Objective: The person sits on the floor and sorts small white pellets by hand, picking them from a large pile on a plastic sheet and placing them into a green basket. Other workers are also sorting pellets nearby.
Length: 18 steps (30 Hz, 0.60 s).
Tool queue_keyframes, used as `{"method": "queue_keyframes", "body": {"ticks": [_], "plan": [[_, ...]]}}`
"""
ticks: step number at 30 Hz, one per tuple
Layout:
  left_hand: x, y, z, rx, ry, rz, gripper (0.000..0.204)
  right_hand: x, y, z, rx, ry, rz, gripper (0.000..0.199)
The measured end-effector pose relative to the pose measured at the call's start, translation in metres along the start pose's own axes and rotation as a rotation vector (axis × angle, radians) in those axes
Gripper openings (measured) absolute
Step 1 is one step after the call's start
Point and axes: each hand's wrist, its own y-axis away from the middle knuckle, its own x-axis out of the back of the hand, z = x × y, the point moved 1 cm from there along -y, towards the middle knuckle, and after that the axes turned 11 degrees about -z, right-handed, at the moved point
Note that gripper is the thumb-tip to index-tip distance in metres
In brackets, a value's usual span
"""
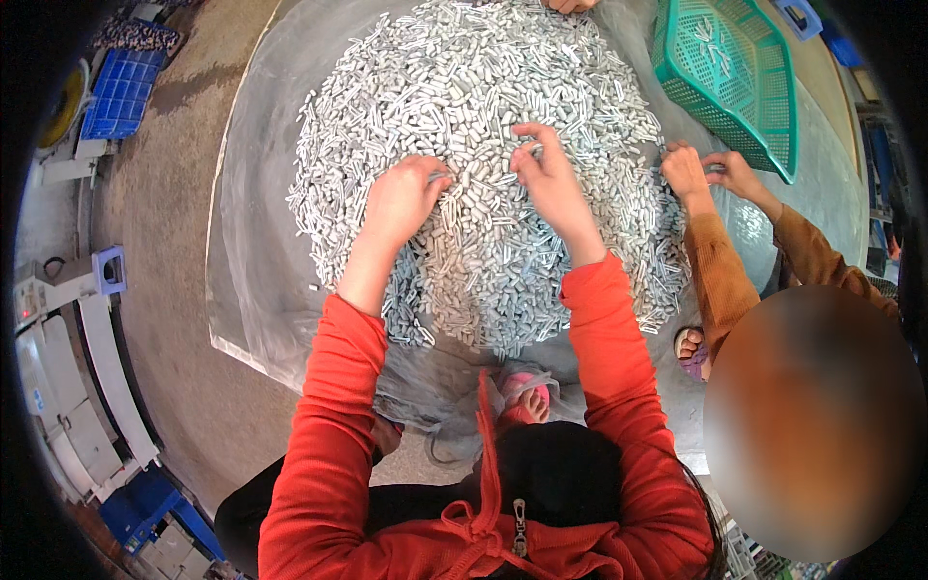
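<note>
Green basket [751,95] w/ few pale pcs [713,46]; at pile [478,72], L hand [404,198] grip can't tell, R hand [555,187] grip apart.

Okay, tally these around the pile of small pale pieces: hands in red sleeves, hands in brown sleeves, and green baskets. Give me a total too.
Red sleeves, left hand and right hand: 2
Brown-sleeved hands: 2
Green basket: 1
Total: 5
</note>
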Motion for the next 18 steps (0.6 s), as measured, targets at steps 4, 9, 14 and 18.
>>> {"method": "queue_keyframes", "body": {"ticks": [4,9,14,18], "plan": [[0.005,0.012,-0.011,0.32,0.938,0.162,0.019,-0.025,0.003,-0.006,0.06,0.854,-0.096,0.026],[0.01,0.028,-0.013,0.19,1.767,0.12,0.024,-0.029,0.002,-0.007,0.067,1.005,-0.066,0.018],[0.009,0.013,-0.012,0.059,0.385,0.006,0.026,-0.033,0.002,-0.007,0.153,1.046,-0.018,0.016],[0.013,0.008,0.007,-0.014,-0.114,-0.109,0.021,-0.022,0.004,0.005,0.157,0.635,0.092,0.021]]}}
